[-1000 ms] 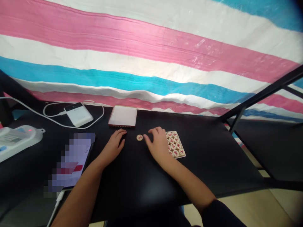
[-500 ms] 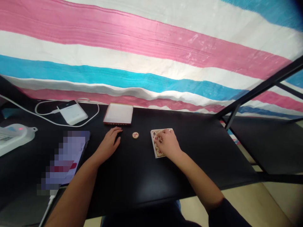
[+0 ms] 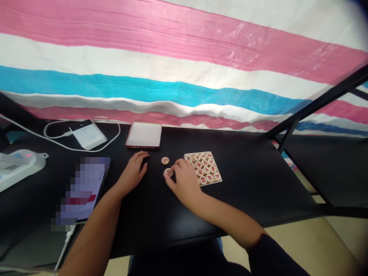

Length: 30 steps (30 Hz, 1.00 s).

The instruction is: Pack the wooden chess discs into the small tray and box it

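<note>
Between the thumb and fingers of my right hand (image 3: 185, 182) is a round Chinese chess piece (image 3: 168, 172) with a red character, at the table surface. Just beyond it another red-marked chess piece (image 3: 165, 160) lies flat by itself. To the right, a shallow white box (image 3: 220, 178) holds rows of chess pieces, mostly red-lettered, with a dark-lettered one at its far left corner. My right hand covers the box's left side. My left hand (image 3: 132, 171) rests on the table with fingers stretched out, left of the loose pieces, and holds nothing.
Behind my left hand lies a box lid (image 3: 144, 135), white inside with red edges. A power bank (image 3: 88, 135) with a white cable, a phone (image 3: 83, 189) and a power strip (image 3: 21, 168) sit on the left of the black table (image 3: 161, 226). A striped sheet (image 3: 178, 61) hangs behind.
My right hand has moved left from over the box to the table, with a chess piece in its fingers. More pieces in the box now show. My left hand stays put.
</note>
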{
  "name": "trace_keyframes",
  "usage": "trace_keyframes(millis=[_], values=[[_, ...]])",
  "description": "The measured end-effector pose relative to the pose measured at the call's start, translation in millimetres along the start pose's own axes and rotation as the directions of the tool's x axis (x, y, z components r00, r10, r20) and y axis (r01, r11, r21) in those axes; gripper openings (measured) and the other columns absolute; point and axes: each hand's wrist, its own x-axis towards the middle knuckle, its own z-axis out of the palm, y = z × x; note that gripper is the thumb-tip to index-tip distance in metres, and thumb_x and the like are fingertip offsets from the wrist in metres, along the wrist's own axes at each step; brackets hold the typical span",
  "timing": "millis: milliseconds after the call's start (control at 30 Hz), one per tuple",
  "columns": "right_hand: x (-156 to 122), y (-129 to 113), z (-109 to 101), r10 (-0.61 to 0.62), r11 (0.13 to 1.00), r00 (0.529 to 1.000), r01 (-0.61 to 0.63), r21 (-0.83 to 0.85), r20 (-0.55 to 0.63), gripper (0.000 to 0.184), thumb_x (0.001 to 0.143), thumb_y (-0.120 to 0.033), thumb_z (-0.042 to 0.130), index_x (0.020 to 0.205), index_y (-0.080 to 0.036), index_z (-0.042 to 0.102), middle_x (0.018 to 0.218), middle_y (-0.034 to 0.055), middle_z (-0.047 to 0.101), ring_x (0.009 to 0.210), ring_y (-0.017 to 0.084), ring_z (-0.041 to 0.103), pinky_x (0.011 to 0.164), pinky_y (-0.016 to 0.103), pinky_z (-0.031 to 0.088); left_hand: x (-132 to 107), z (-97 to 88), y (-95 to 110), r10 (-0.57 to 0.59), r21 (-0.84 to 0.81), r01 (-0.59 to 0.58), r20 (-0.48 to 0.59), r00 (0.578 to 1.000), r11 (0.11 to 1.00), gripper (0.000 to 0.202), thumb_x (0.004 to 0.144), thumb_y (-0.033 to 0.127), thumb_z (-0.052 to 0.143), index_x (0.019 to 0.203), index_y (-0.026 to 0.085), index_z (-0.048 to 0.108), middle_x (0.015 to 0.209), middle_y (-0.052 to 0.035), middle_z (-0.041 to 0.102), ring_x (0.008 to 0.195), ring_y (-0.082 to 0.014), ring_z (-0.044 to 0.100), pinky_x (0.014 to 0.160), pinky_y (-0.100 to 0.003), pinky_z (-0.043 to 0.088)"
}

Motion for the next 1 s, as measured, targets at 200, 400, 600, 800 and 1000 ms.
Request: trace_keyframes(millis=[200, 400, 600, 800, 1000], values=[[12.4, -19.9, 24.0, 0.109, 0.989, 0.993, -0.104, -0.107, 0.043, 0.029, 0.083, -0.038, 0.051, 0.087, -0.011, 0.063, 0.087, 0.0134, 0.056, 0.084, 0.025, 0.047, 0.071, 0.038, 0.04, 0.1, -1.7, 0.6, 0.018, 0.021, -0.018, 0.026, 1.0, 1.0, 0.033, 0.085, 0.029, 0.034, 0.111, 0.014, 0.047, 0.119, -0.0136, 0.047, 0.116, -0.0251, 0.042, 0.102, -0.046, 0.032], [-2.2, 20.0, -6.6, 0.142, 0.989, 0.989, -0.14, 0.057, -0.031, 0.024, 0.085, -0.033, 0.047, 0.092, -0.015, 0.062, 0.093, 0.009, 0.058, 0.088, 0.023, 0.046, 0.08, 0.035, 0.039, 0.2, -0.2, 0.1, 0.03, 0.054, -0.031, 0.009, 1.0, 0.998, 0.033, 0.085, 0.028, 0.033, 0.111, 0.013, 0.047, 0.117, -0.0136, 0.047, 0.115, -0.0254, 0.042, 0.1, -0.046, 0.033], [-17.7, 61.7, -29.3, 0.067, 0.997, 0.984, -0.072, 0.028, 0.164, 0.019, 0.08, -0.02, 0.051, 0.09, -0.017, 0.067, 0.092, 0.0067, 0.063, 0.085, 0.022, 0.045, 0.082, 0.034, 0.039, 0.3, 0.4, 0.8, 0.05, 0.094, -0.05, 0.004, 0.999, 0.994, 0.032, 0.086, 0.027, 0.033, 0.112, 0.013, 0.046, 0.117, -0.0134, 0.047, 0.113, -0.0251, 0.043, 0.099, -0.046, 0.035], [-11.8, 59.6, -35.5, 0.017, 1.0, 0.966, -0.02, 0.009, 0.26, 0.023, 0.077, -0.019, 0.053, 0.094, -0.016, 0.068, 0.089, 0.0075, 0.065, 0.09, 0.023, 0.048, 0.084, 0.035, 0.039, 0.0, -0.5, 2.6, 0.025, 0.091, -0.026, 0.01, 1.0, 0.996, 0.032, 0.085, 0.026, 0.034, 0.112, 0.014, 0.046, 0.117, -0.0125, 0.046, 0.114, -0.0249, 0.043, 0.099, -0.046, 0.034], [-11.4, 62.4, -35.9, 0.011, 1.0, 0.962, -0.018, 0.024, 0.273, 0.022, 0.075, -0.021, 0.057, 0.094, -0.016, 0.067, 0.095, 0.008, 0.065, 0.093, 0.024, 0.049, 0.085, 0.036, 0.04, -0.5, -0.4, 4.1, 0.021, 0.09, -0.022, 0.013, 1.0, 0.996, 0.032, 0.086, 0.026, 0.033, 0.112, 0.014, 0.046, 0.118, -0.0127, 0.046, 0.115, -0.0245, 0.043, 0.1, -0.046, 0.033]])
